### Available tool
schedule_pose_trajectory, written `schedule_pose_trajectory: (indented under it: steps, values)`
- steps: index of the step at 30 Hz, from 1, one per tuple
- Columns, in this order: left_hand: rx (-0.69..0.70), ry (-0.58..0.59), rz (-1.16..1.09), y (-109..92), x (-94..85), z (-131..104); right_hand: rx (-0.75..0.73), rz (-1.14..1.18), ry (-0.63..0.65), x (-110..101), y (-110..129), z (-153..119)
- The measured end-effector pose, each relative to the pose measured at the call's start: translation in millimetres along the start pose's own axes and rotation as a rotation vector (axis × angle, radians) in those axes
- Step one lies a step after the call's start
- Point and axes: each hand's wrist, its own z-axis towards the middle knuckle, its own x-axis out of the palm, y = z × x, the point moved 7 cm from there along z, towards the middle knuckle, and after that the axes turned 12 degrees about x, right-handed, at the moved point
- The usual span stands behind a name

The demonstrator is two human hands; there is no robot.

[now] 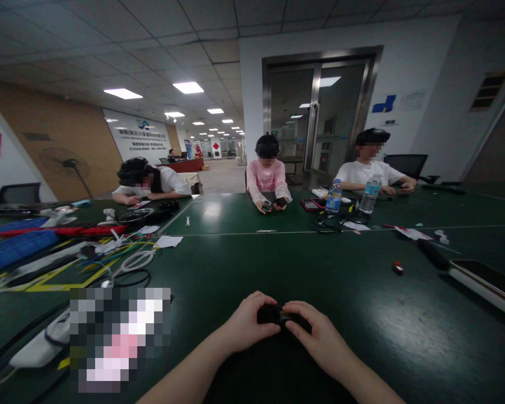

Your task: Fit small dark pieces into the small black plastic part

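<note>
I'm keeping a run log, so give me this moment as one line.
left hand: holding small black object | right hand: holding its other end | object type: unclear | place: over dark green tabletop

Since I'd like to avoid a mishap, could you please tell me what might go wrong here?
The black object is held between the left hand and right hand, so it might slip if either grip loosens. Two bottles stand near black cables; a tug could tip one. The small red-topped item lies loose and could get knocked away.
</note>
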Motion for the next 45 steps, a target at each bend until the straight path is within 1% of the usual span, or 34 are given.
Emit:
schedule_pose_trajectory:
  steps: [2, 4, 11, 15, 21, 26, 31, 36, 41, 45]
  values:
    - [0.012, 0.032, 0.114, -3, -2.2, 0, 0.002, -0.063, -0.013, 3, -5, 3]
    - [0.013, 0.051, 0.159, -3, -2.8, -1, -0.017, -0.105, -0.031, 6, -7, 6]
    - [0.03, 0.032, 0.135, 1, -3.2, -2, -0.01, -0.147, -0.035, 7, -7, 8]
    - [0.053, 0.034, 0.172, 0, -1.4, -1, 0.002, -0.17, -0.037, 6, -9, 8]
    - [0.05, 0.014, 0.211, -3, -1.0, -1, -0.007, -0.095, -0.066, 5, -12, 12]
    - [0.036, 0.023, 0.172, -4, -1.5, -3, 0.082, 0.04, -0.1, -8, -20, 12]
    - [0.062, 0.02, 0.178, -4, -0.8, -4, 0.085, 0.16, -0.179, -26, -23, 12]
    - [0.051, 0.012, 0.167, -4, -1.1, -5, 0.085, 0.333, -0.265, -41, -22, 9]
    - [0.024, 0.011, 0.145, -4, -2.0, -4, 0.124, 0.382, -0.31, -50, -19, 4]
    - [0.004, 0.022, 0.179, -1, -0.6, -4, 0.131, 0.423, -0.366, -55, -22, 2]
